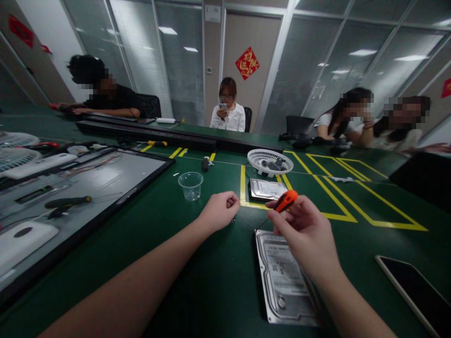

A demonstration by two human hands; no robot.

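Observation:
My right hand holds a small screwdriver by its orange and black handle. Its thin shaft slants down to the far left corner of a silver hard drive, which lies label up on the green table. To the left, my left hand rests low over the table with its fingers curled in. What those fingers hold, if anything, is hidden; a few tiny shiny bits show just below them. A second hard drive lies beyond my right hand. Left of it stands a clear plastic cup.
A white basket holds small dark parts. A large flat panel fills the left, with a dark-handled screwdriver on it. A phone lies at right. Yellow tape marks the table. Several people sit across.

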